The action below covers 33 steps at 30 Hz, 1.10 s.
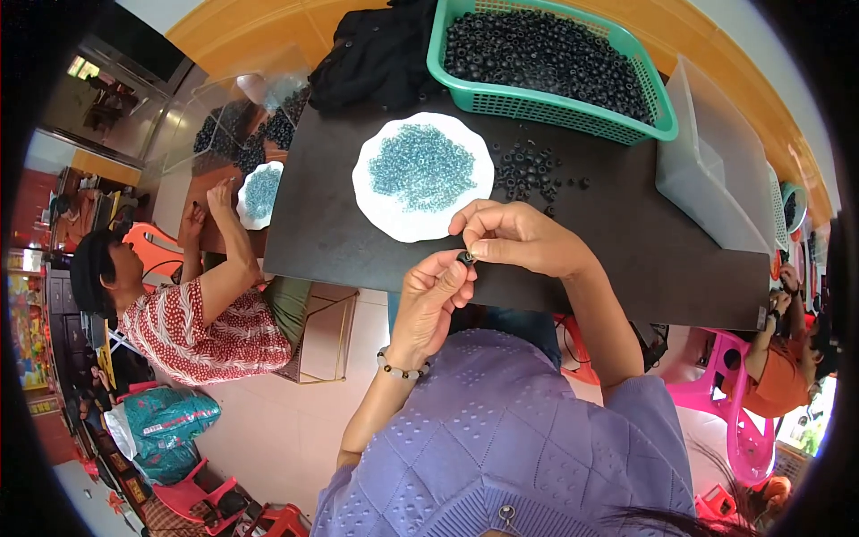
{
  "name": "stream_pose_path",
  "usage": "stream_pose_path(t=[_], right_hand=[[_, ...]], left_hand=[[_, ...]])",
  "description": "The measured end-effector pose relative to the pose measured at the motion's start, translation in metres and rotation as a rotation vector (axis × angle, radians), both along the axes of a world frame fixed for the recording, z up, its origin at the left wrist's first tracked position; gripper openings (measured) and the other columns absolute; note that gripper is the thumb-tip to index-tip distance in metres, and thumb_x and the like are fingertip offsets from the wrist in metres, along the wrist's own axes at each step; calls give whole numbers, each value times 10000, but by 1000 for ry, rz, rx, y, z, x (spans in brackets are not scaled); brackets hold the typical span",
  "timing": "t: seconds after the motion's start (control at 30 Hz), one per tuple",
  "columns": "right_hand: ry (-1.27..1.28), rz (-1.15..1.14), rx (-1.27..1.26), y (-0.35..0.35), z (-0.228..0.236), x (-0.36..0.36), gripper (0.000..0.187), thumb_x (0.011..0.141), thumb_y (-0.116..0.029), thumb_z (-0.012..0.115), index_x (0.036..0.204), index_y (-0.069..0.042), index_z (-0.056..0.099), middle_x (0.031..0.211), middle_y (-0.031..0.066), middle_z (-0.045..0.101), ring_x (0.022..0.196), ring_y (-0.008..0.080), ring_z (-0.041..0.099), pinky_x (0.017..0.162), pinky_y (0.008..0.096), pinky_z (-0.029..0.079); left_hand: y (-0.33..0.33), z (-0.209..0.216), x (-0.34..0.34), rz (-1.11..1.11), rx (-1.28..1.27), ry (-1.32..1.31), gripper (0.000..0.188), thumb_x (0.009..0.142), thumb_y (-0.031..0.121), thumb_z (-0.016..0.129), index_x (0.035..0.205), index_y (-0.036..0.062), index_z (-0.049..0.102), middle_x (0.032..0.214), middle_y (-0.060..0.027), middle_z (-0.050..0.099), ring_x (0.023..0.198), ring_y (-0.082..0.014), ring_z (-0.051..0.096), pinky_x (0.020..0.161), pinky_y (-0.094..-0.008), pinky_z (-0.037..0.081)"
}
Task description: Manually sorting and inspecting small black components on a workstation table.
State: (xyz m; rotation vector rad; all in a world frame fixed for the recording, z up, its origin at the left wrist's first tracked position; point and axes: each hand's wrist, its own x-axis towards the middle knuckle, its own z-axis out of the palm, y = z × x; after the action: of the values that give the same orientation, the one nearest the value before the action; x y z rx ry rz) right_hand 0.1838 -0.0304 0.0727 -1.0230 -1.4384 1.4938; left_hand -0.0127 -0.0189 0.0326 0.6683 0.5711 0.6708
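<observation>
Between the thumb and fingers of my left hand [429,300] is a small round black part [464,258], held just off the near edge of the dark table. My right hand [521,240] meets it from the right, its thumb and forefinger pinched at the part; whatever tiny piece is in that pinch is too small to make out. Just beyond my hands lies a white scalloped plate [371,204] with a heap of tiny blue-grey translucent pieces [422,167]. To its right, loose black parts [528,172] are scattered on the table.
A green basket [555,119] full of black parts stands at the back, beside black cloth [371,58]. A clear plastic bin [711,170] is at the right. On the left a person [210,327] works by another white plate [243,210]; another person [783,376] sits far right.
</observation>
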Motion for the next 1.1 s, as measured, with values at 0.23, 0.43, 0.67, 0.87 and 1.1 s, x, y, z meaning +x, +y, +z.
stream_pose_path(t=[0.23,0.43,0.67,0.87,1.1], right_hand=[[-2,-204,-13,-19,-2,-6,125,841,-61,628,949,-17,581,1060,64,555,922,112,513,800,254,431],[-342,-267,114,-33,9,-15,145,813,-1,582,955,-33,590,869,65,593,748,150,569,699,291,460],[-412,-376,365,-42,-3,-15,146,812,-25,591,952,-47,626,846,48,592,808,188,559,691,325,471],[-360,-462,215,-50,-3,14,158,849,-57,609,1000,-26,640,879,59,643,770,138,605,711,282,488],[-857,-824,207,-56,-21,101,113,871,-47,581,963,-5,630,797,83,646,674,137,567,641,280,455]], left_hand=[[-1,-10,4,-18,11,8,216,905,181,644,1061,32,656,850,-19,666,666,-53,560,575,-175,430],[-6,-17,2,-35,-24,81,195,910,157,636,1047,20,655,858,-46,678,680,-73,596,589,-178,455],[-8,-18,4,-87,-111,-27,197,912,168,629,1029,11,653,861,-46,669,686,-90,601,627,-195,485],[-5,-14,7,-89,-140,-24,217,918,173,617,1045,-2,630,850,-39,633,706,-115,575,644,-218,470],[-4,-16,7,-87,-184,-98,218,941,190,571,1040,-2,602,853,-40,584,757,-132,518,667,-249,439]])
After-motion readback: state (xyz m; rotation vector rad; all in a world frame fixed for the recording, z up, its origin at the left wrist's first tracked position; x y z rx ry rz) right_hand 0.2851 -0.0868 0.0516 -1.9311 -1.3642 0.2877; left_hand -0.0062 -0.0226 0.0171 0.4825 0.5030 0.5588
